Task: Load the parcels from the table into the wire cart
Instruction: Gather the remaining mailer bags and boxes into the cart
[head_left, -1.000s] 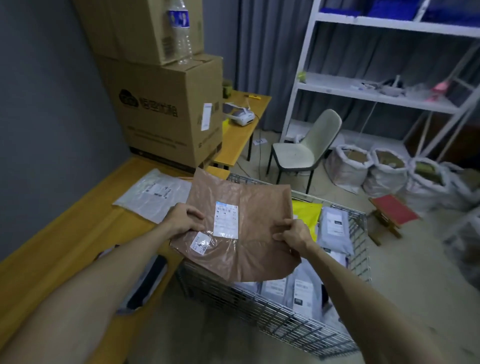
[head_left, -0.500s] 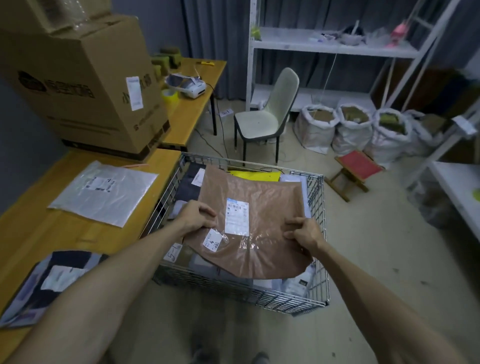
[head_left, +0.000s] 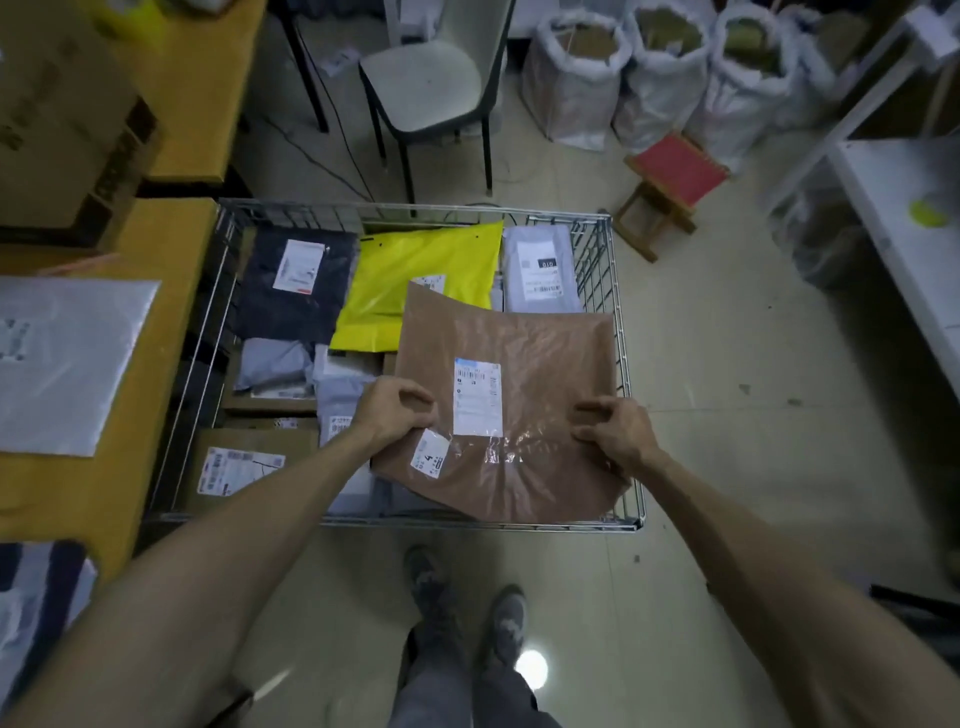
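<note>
Pale tiled floor (head_left: 701, 467) lies under you, and your two grey shoes (head_left: 467, 608) stand just before the near rim of the rectangular wire cart (head_left: 623, 364). Your left hand (head_left: 387, 418) and your right hand (head_left: 618, 431) each pinch one side of the flat brown plastic parcel (head_left: 540, 364), fingers closed on its edges. You hold it over the near right part of the cart, with its white labels facing up; its near edge reaches almost to the cart's near rim. I cannot tell if it already rests on the parcels below.

Inside the cart, left of the brown parcel, lie a cardboard box with a printed label (head_left: 244, 462) and some grey bags. Farther in the cart you see a black bag (head_left: 296, 291), a bright yellow bag (head_left: 421, 280) and a grey bag with a white label (head_left: 540, 270).

Left of the cart stands the yellow wooden table (head_left: 145, 249), with a flat silver-grey parcel (head_left: 62, 364) on it. Beyond the cart are a pale chair with black legs (head_left: 426, 78), a small red-topped wooden stool (head_left: 670, 182) and three white sacks (head_left: 654, 78).
</note>
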